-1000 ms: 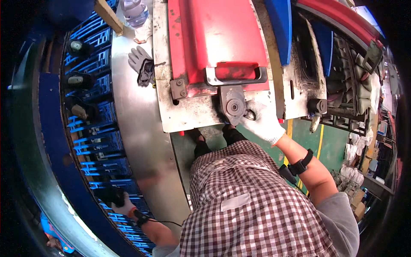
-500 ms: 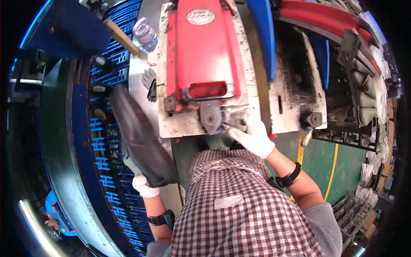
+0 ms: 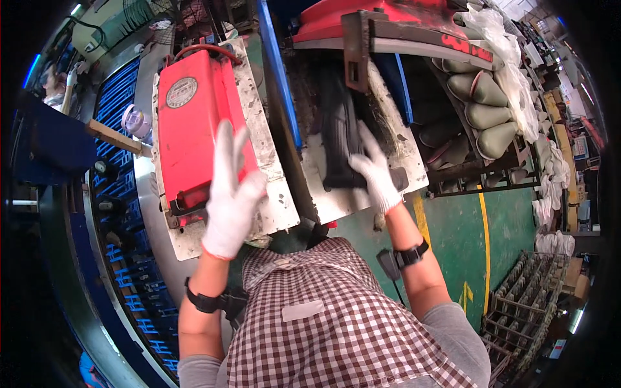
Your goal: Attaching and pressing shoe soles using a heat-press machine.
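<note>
My left hand (image 3: 231, 197), in a white glove, is open with fingers spread, near the right side of a closed red press lid (image 3: 194, 123). It holds nothing. A black boot (image 3: 339, 139) lies lengthwise in the second press, on its pale stained base plate (image 3: 333, 200). My right hand (image 3: 376, 169), also gloved, rests against the boot's right side, fingers stretched along it and apart. The second press's red lid (image 3: 381, 16) stands raised above, its dark metal latch (image 3: 356, 55) hanging over the boot's far part, which is partly hidden.
A blue panel (image 3: 279, 71) stands between the two presses. Grey shoe lasts (image 3: 488, 116) fill a rack on the right, beside a metal rack trolley (image 3: 527, 310). To the left runs a conveyor with blue bars (image 3: 123, 258). A clear bottle (image 3: 134, 121) stands near a wooden bar (image 3: 116, 137).
My view has shifted right. The boot in my left hand at the left is gone from there; a black boot now lies in the second press. My right hand has left the first press's latch.
</note>
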Motion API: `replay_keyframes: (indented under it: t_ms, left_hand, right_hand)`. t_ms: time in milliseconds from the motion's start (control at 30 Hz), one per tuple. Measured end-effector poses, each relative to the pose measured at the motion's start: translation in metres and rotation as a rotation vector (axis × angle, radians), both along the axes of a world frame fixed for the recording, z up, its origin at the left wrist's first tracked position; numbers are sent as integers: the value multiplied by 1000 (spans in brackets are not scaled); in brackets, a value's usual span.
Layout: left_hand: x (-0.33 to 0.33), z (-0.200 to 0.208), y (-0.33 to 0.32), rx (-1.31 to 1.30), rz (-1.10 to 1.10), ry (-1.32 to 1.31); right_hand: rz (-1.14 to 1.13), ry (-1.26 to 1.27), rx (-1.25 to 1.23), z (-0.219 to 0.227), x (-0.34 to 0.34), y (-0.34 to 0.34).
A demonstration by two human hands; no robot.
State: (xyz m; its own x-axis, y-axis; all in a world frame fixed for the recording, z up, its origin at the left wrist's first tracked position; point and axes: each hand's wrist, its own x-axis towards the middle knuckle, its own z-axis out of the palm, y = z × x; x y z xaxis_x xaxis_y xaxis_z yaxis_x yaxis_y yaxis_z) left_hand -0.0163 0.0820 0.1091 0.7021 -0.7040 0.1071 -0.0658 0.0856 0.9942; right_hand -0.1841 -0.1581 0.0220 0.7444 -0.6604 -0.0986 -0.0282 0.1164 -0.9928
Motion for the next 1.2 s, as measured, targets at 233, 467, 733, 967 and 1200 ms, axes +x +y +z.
replay_keyframes:
  t_ms: [233,467,733,967,1200]
  left_hand:
    - [40,73,-106,-197,121,-343]
    - [49,137,-179,-202,-108,-588]
    - [66,169,-247,-148,-385,-829]
    - [44,140,-243,92,-200,-927]
    - [-21,24,-219,-203,-93,-1126]
  right_hand:
    - [-161,714,-859,-22,69,-112]
    - [-33,921,-999,-49,66,-117]
    - [-82,931,-1065,-54,71,-115]
    - [-176,400,-546,-50,13,-138]
    - [-763,195,-158,-111,-150,-53]
